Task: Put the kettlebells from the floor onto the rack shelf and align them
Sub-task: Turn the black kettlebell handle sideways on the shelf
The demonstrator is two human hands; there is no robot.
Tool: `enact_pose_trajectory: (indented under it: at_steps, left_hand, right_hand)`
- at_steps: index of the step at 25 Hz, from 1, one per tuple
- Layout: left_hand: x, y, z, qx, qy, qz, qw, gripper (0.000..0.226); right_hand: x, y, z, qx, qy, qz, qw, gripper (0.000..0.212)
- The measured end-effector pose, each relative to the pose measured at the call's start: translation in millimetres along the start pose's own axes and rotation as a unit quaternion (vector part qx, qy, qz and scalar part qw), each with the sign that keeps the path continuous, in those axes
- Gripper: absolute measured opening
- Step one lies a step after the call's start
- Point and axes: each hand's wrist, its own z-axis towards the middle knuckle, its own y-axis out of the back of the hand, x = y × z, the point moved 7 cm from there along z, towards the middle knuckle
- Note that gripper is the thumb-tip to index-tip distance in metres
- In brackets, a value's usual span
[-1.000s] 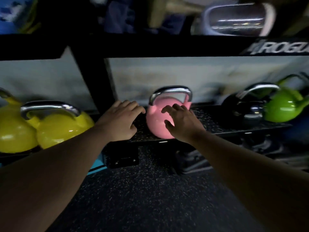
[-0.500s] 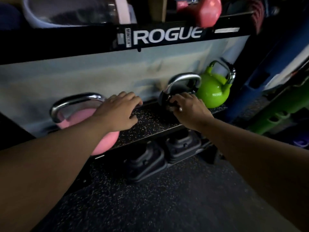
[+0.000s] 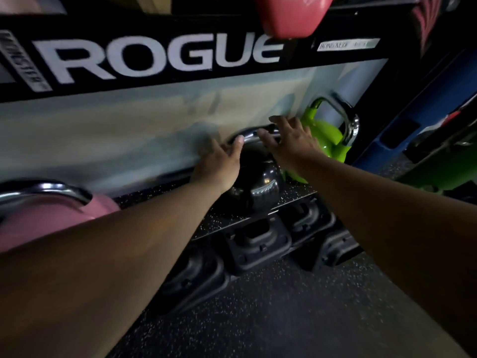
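A black kettlebell [image 3: 258,184] with a chrome handle stands on the speckled rack shelf [image 3: 227,218]. My left hand [image 3: 219,164] is at the handle's left end with the thumb on the chrome; its fingers are hidden. My right hand [image 3: 291,143] lies over the right part of the handle with its fingers spread. A green kettlebell [image 3: 327,140] stands just right of the black one, close to it. A pink kettlebell [image 3: 51,218] sits on the same shelf at the far left, partly behind my left forearm.
A black beam marked ROGUE [image 3: 154,58] runs above the shelf, with a pink weight [image 3: 289,14] on the level above. Black moulded weights [image 3: 258,239] sit under the shelf on the speckled rubber floor [image 3: 258,319]. A blue upright [image 3: 413,112] stands at the right.
The view has swung right and closer. My left hand left the pink kettlebell and came to the black kettlebell's handle; my right hand rose from its side onto the handle.
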Motion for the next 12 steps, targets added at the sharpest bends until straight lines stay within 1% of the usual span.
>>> enact_pose_trajectory:
  at_steps: [1, 2, 4, 7, 9, 10, 12]
  left_hand:
    - [3.6, -9.7, -0.3, -0.005, 0.051, -0.053, 0.997, 0.085]
    - [5.9, -18.7, -1.5, -0.01, 0.084, -0.105, 0.991, 0.087]
    - [6.5, -34.1, -1.9, -0.026, 0.104, -0.162, 0.981, 0.085]
    - [5.3, -29.0, 12.3, -0.046, 0.108, -0.159, 0.98, 0.087]
    - [3.8, -17.2, 26.5, -0.052, 0.078, -0.141, 0.986, 0.084]
    - [3.3, -12.6, 31.3, -0.061, 0.059, -0.141, 0.986, 0.078]
    - [-3.2, -16.3, 25.9, -0.098, 0.038, -0.179, 0.978, 0.07]
  right_hand:
    - [-4.2, -5.0, 3.4, 0.013, -0.002, 0.012, 1.0, 0.066]
    - [-8.7, -7.8, 6.1, 0.021, -0.003, 0.035, 0.999, 0.067]
    - [-17.4, -10.1, 10.8, 0.021, 0.002, 0.091, 0.996, 0.068]
    - [-17.2, -10.1, 12.3, -0.03, -0.001, 0.168, 0.985, 0.065]
    - [-18.2, -12.0, 3.5, -0.074, -0.018, 0.187, 0.979, 0.056]
    - [-21.3, -15.8, -0.7, -0.074, -0.023, 0.186, 0.98, 0.051]
    - [-35.4, -24.1, -1.9, -0.015, -0.027, 0.221, 0.975, 0.051]
